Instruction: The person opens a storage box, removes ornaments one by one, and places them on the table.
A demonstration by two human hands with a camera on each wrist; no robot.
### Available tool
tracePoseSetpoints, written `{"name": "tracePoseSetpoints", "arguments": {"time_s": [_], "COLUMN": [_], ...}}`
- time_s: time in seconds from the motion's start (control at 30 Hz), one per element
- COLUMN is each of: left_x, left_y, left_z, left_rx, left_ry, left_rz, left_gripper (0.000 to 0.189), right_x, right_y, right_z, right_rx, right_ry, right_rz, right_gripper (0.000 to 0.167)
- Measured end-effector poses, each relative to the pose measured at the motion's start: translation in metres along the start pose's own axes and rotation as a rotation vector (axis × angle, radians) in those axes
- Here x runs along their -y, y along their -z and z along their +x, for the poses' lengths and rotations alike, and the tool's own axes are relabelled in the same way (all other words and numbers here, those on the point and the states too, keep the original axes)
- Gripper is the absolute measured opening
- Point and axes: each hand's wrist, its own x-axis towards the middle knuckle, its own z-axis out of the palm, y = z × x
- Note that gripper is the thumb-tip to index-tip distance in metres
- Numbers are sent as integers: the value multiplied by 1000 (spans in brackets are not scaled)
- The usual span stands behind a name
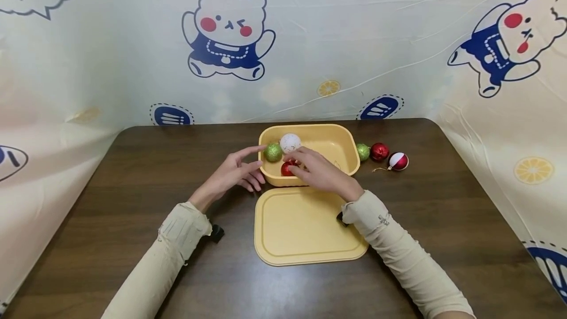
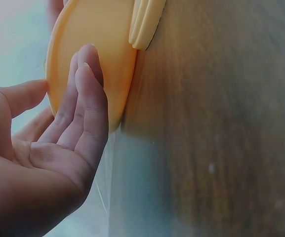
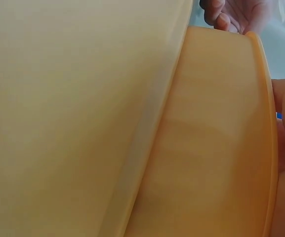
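Observation:
A yellow box (image 1: 341,154) stands on the table. Inside it, at its left end, lie a green glitter bauble (image 1: 273,152) and a white speckled bauble (image 1: 290,143). My right hand (image 1: 321,171) reaches over the near rim, fingers and thumb curled about a red bauble (image 1: 287,169); the contact is partly hidden. In the right wrist view, the box wall (image 3: 211,133) blocks most of that hand. My left hand (image 1: 232,174) touches the box's left end with loosely extended fingers; the left wrist view shows these fingers (image 2: 90,94) against the box wall.
The flat yellow lid (image 1: 305,230) lies just in front of the box, beneath my right wrist. To the box's right rest a green bauble (image 1: 363,151), a red bauble (image 1: 379,151) and a red-and-white bauble (image 1: 398,161) with a gold string. A printed cloth (image 1: 305,38) hangs behind the table.

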Motion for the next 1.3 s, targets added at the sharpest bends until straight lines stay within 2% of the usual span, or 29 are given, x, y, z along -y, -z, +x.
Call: {"name": "tracePoseSetpoints", "arguments": {"time_s": [0.17, 0.43, 0.87, 1.1, 1.3], "left_x": [-1, -3, -2, -1, -1], "left_y": [-1, -3, -3, -3, -2], "left_z": [0, -1, -1, 0, 0], "left_rx": [3, -2, 2, 6, 6], "left_ry": [-6, -2, -22, -21, -14], "left_rz": [3, 2, 1, 9, 7], "left_gripper": [52, 53, 54, 54, 54], "right_x": [0, -4, -6, -8, -7], "right_y": [2, 2, 4, 6, 8], "right_z": [0, 1, 0, 1, 1], "right_rx": [25, 31, 11, -48, -74], "right_ry": [-42, -112, -108, -87, -87], "right_rz": [18, 159, 187, 221, 264], "right_gripper": [34, 22, 20, 29, 28]}}
